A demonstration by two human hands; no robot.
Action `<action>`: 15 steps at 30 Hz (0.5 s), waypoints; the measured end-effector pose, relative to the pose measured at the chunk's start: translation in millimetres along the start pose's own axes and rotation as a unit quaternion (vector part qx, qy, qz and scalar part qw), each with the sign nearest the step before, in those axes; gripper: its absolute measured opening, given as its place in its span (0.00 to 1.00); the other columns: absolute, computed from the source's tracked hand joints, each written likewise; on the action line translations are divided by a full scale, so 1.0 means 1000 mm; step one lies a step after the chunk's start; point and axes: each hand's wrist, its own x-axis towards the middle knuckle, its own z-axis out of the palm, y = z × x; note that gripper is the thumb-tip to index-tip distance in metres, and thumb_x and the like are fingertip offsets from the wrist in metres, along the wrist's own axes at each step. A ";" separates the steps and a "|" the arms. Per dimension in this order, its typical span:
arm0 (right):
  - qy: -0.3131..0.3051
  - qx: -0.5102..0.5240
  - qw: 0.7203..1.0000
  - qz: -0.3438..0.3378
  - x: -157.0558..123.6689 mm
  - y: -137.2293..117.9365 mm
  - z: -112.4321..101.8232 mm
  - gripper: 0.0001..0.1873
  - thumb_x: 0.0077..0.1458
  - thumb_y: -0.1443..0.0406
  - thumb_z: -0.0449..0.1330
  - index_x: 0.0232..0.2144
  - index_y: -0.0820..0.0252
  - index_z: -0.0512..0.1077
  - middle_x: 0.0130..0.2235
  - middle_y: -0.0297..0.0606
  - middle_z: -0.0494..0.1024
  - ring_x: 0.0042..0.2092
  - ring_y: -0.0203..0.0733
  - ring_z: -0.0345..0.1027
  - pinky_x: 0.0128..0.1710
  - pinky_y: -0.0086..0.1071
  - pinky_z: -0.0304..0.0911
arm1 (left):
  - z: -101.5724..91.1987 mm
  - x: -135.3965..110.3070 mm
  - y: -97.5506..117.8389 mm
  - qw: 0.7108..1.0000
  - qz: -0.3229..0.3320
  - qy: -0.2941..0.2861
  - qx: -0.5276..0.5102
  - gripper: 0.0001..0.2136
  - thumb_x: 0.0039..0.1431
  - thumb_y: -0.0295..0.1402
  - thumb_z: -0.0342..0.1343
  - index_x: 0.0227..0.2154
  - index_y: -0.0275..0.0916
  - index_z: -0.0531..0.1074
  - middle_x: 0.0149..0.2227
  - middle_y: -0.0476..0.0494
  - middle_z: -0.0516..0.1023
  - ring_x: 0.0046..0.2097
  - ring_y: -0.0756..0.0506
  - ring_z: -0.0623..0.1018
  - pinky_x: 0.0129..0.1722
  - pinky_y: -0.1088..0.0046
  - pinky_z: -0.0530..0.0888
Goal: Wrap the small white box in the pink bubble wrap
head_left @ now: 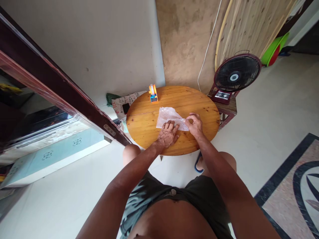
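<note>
A sheet of clear bubble wrap (167, 116) lies partly folded on a round wooden table (201, 106). My left hand (167, 135) rests flat on the sheet's near edge, fingers stretched out, pressing it down. My right hand (194, 124) pinches the sheet's right corner, fingers closed on it. An orange and blue tape dispenser (153, 93) stands at the table's far edge, beyond both hands.
A black fan (236, 73) sits on a small stool (228, 109) right of the table. A wooden panel (251, 26) leans on the wall behind. A dark door frame (62, 86) runs along the left. Printed cardboard (123, 103) lies on the floor.
</note>
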 end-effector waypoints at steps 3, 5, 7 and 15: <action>-0.062 -0.031 0.994 -0.080 0.001 -0.012 -0.004 0.11 0.57 0.57 0.63 0.36 0.55 0.82 0.59 0.45 0.71 0.62 0.55 0.61 0.64 0.49 0.57 | 0.000 0.000 0.001 1.000 -0.003 -0.002 0.001 0.30 0.66 0.43 0.52 0.68 0.36 0.60 0.69 0.29 0.59 0.71 0.29 0.56 0.68 0.46 0.58; -0.106 -0.068 0.987 -0.104 0.003 -0.018 -0.001 0.13 0.59 0.56 0.62 0.39 0.53 0.83 0.61 0.43 0.70 0.65 0.56 0.57 0.66 0.50 0.53 | 0.000 0.000 0.002 1.000 -0.006 0.002 0.004 0.30 0.66 0.43 0.52 0.68 0.36 0.60 0.69 0.29 0.59 0.71 0.29 0.56 0.69 0.45 0.57; -0.125 -0.102 0.982 -0.100 0.007 -0.020 0.004 0.14 0.61 0.56 0.60 0.41 0.53 0.83 0.61 0.44 0.71 0.66 0.56 0.55 0.67 0.50 0.52 | 0.000 0.000 0.003 1.000 -0.007 0.006 0.006 0.30 0.66 0.43 0.52 0.67 0.36 0.61 0.69 0.29 0.59 0.71 0.29 0.57 0.69 0.45 0.56; -0.160 -0.170 0.972 0.013 0.017 -0.005 0.017 0.16 0.61 0.56 0.62 0.46 0.54 0.82 0.46 0.48 0.82 0.52 0.55 0.71 0.59 0.47 0.61 | -0.008 0.001 0.005 0.998 -0.023 -0.002 -0.050 0.28 0.62 0.41 0.54 0.65 0.46 0.65 0.68 0.37 0.63 0.71 0.29 0.57 0.70 0.40 0.56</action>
